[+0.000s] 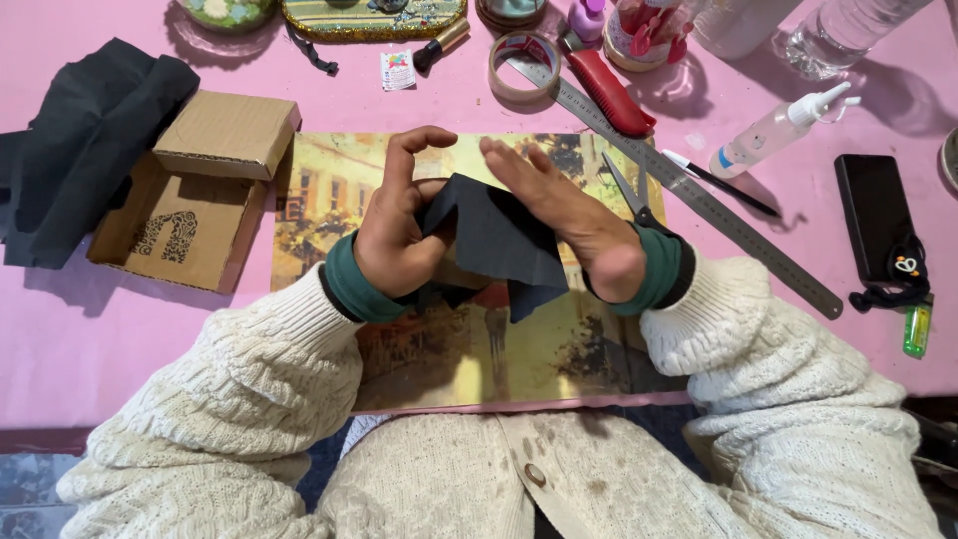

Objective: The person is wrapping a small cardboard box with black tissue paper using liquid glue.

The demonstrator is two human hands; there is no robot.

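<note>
My left hand point(391, 235) grips a black cloth piece point(496, 245) over the picture board point(559, 359) in the middle of the desk. My right hand point(569, 215) lies flat and open on it, maybe pressing a fold.

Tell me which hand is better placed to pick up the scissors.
Probably the right hand: the scissors lie just beside its wrist, while the left hand grips the black cloth on the far side.

Brown cardboard box point(205, 185) far left — open, small white sachet point(397, 70) top
</note>
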